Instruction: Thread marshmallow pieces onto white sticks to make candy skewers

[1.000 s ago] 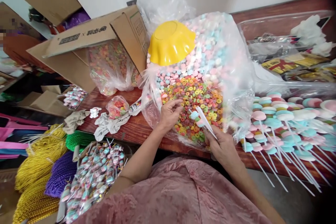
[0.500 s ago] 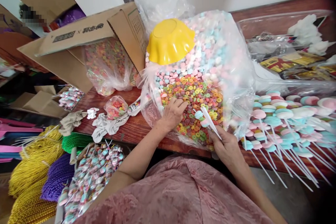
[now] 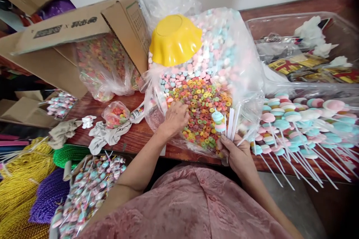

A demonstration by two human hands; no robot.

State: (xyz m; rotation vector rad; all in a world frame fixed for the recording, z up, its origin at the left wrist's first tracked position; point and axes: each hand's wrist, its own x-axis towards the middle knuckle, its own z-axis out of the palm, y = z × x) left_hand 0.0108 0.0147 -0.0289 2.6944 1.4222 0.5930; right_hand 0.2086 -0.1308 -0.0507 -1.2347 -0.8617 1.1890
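Observation:
My right hand (image 3: 237, 155) is closed around several white sticks (image 3: 231, 123) and a marshmallow skewer (image 3: 218, 119). The skewer stands nearly upright, with blue, white and pink pieces at its top. My left hand (image 3: 176, 118) lies at the left edge of a heap of colourful ring candies (image 3: 202, 108), its fingers curled down; whatever is under the fingertips is hidden. Behind the rings spread pink, white and blue marshmallows (image 3: 215, 44) on a clear plastic bag (image 3: 248, 63). An upturned yellow bowl (image 3: 175, 41) rests on the marshmallows.
Finished marshmallow skewers (image 3: 297, 127) are piled at the right, below a clear plastic tray (image 3: 283, 16) of packets. A cardboard box (image 3: 123, 22) holds bagged candy at the left. Crumpled gloves (image 3: 105, 134) lie near a small candy bag (image 3: 115, 114). A box of wrapped skewers (image 3: 92, 190) stands lower left.
The view has shifted, so most things sit further left. My right hand has turned the sticks and skewer more upright and fanned them. The left hand's fingers have curled in.

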